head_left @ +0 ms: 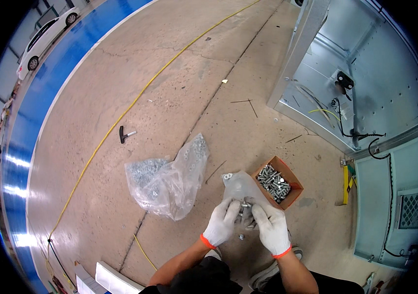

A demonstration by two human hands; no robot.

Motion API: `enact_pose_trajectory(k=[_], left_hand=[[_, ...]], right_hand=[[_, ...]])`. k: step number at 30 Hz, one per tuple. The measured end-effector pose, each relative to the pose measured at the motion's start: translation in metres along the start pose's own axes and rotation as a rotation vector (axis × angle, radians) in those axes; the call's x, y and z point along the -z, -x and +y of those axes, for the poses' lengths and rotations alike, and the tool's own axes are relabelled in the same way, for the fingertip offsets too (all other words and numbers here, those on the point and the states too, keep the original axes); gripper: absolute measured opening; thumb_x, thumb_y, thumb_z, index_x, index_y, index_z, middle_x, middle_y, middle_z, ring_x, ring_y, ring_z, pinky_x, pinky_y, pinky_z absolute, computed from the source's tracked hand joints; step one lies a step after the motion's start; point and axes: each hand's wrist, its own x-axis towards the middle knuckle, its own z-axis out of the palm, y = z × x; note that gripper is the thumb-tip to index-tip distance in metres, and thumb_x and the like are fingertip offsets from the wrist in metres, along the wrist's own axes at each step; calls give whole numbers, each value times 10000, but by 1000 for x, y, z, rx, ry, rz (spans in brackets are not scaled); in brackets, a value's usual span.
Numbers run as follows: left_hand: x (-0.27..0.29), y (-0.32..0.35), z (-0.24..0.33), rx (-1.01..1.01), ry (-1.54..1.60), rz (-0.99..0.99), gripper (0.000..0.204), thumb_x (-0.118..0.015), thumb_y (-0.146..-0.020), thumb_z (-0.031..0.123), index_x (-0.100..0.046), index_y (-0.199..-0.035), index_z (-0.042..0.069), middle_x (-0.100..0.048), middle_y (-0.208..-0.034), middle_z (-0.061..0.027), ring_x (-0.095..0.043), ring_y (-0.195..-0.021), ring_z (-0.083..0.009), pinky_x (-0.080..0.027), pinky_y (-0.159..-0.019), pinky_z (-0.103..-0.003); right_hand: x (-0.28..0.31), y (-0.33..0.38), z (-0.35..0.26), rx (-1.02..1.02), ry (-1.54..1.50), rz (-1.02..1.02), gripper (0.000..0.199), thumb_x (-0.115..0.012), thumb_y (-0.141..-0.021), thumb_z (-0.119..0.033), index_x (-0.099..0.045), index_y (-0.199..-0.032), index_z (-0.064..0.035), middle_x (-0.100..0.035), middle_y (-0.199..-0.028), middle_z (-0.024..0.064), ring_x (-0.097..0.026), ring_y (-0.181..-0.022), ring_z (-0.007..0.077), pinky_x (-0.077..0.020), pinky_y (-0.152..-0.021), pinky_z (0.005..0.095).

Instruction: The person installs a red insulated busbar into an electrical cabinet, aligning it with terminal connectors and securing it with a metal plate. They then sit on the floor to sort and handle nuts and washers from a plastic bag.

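My left hand [222,223] and my right hand [272,229], both in white knit gloves with orange cuffs, meet close in front of me. Their fingertips are pinched about a small metal bolt [245,205]; whether a washer sits on it is too small to tell. Beneath and beyond the fingers lies a clear plastic bag [238,183] with a few washers [227,176] at its far end. Just right of that bag stands an open cardboard box [295,192] holding many bolts [273,183]. A single loose metal piece [242,236] rests on the floor below my hands.
Larger clear bags [170,183] of small metal hardware lie to the left. Farther off are a black T-handle tool [122,134] and a long yellow cable [145,88]. An open metal cabinet [312,83] with wires stands at right, near a yellow level [345,186].
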Motion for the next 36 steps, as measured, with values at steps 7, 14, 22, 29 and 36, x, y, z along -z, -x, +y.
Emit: enact_pose_trajectory(k=[7,14,22,29,36], left_hand=[[7,-3,-4,39,-8,-75,349,-468,-1059,326,-612,-1072,8,-573,-857,2,-490,-775,-72,-436,-690,-259],[19,-3,-11,111,97,-247,407,-452,-1062,379,-617,-1088,9,-549,-801,24,-457,-652,-59,-382,-564,-237],[16,-4,-32,374,732,-585,486,-400,-1053,447,-598,-893,33,-484,-599,17,-330,-411,-90,-313,-464,-250],[10,-1,-25,425,655,-515,505,-387,-1054,501,-472,-762,98,-374,-554,37,-266,-382,-79,-188,-368,-271],[12,-4,-19,471,706,-591,477,-393,-1048,531,-505,-856,109,-290,-566,53,-251,-393,-80,-165,-373,-268]], right_hand=[[-8,-2,-10,-121,-256,26,191,-588,-960,-11,-680,-1113,56,-707,-865,67,-646,-725,88,-540,-648,237],[-5,1,-20,-191,-257,-1,129,-627,-936,-3,-660,-1051,45,-694,-811,57,-635,-658,86,-514,-573,225],[6,3,-21,-18,76,-83,124,-662,-919,-38,-684,-1016,35,-711,-808,73,-639,-693,95,-521,-645,259],[13,6,-29,-11,217,-129,208,-696,-901,-88,-712,-1080,16,-739,-851,126,-694,-736,145,-543,-649,292],[19,6,-16,17,138,-85,239,-649,-934,-33,-669,-1167,19,-737,-880,87,-662,-663,95,-559,-595,239]])
